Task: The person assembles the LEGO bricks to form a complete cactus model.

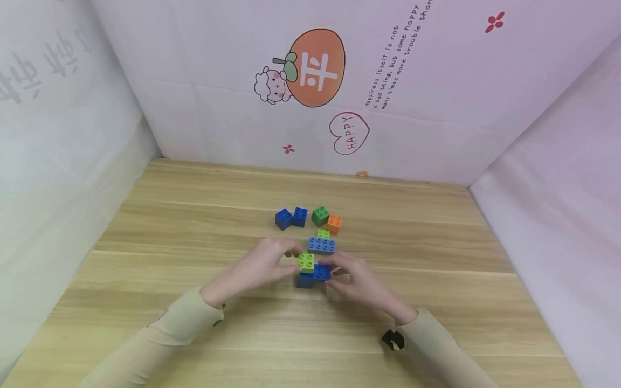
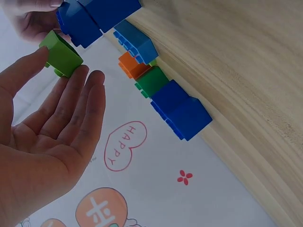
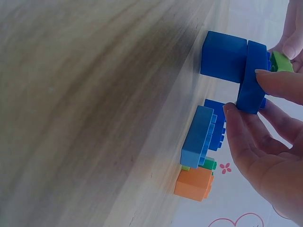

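My left hand (image 1: 262, 265) pinches a lime green toy building brick (image 2: 64, 56) between thumb and fingers. The brick is tilted in the left wrist view, close over the studs of a flat blue brick (image 3: 252, 78). That flat brick sits on top of a taller blue brick (image 3: 224, 56) standing on the table, and one end of it juts out past the lower brick. With thumb and fingertips, my right hand (image 1: 360, 277) grips the flat blue brick by its jutting end.
Just beyond the hands lies a lighter blue long brick (image 1: 322, 246), with a small lime brick (image 1: 323, 234) behind it. Farther back stand an orange brick (image 1: 335, 223), a green brick (image 1: 320, 216) and two dark blue bricks (image 1: 299, 217). A printed cloth wall (image 1: 218, 124) borders the wooden table (image 1: 194, 215).
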`<state>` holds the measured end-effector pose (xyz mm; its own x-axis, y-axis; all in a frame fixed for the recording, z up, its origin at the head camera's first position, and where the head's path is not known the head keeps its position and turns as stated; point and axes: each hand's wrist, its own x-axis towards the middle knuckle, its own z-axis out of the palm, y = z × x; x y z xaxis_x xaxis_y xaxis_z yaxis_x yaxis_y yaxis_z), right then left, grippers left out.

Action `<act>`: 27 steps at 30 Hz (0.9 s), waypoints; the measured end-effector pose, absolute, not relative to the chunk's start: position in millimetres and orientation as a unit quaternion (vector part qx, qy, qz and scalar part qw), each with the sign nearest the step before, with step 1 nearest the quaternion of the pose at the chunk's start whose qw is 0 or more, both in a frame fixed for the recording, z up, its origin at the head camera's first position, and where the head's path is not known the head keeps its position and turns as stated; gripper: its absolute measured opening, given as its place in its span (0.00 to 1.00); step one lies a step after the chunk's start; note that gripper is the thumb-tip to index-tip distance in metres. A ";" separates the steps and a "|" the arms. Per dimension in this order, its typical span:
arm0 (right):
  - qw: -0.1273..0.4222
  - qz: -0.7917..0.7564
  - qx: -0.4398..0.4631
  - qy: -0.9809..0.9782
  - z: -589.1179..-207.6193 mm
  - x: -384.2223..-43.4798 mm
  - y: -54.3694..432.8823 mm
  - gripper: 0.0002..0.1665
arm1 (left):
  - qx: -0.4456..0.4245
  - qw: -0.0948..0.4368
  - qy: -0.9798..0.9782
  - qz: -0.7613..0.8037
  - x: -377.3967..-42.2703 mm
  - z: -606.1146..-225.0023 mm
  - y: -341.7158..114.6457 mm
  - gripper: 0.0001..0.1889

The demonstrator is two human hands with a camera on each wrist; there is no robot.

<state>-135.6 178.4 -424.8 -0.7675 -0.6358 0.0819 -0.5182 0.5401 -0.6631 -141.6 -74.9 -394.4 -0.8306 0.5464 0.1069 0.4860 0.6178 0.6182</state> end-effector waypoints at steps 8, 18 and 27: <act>0.085 -0.349 -0.329 0.873 -425.3 -136.1 178.8 0.27 | 0.290 0.047 0.901 0.319 -140.1 -395.3 -73.0 0.16; 0.082 -0.349 -0.330 0.873 -424.9 -136.9 179.0 0.27 | 0.291 0.049 0.900 0.320 -140.1 -398.4 -71.4 0.16; 0.083 -0.349 -0.330 0.873 -423.9 -135.9 178.6 0.27 | 0.285 0.053 0.902 0.319 -137.0 -397.9 -69.7 0.16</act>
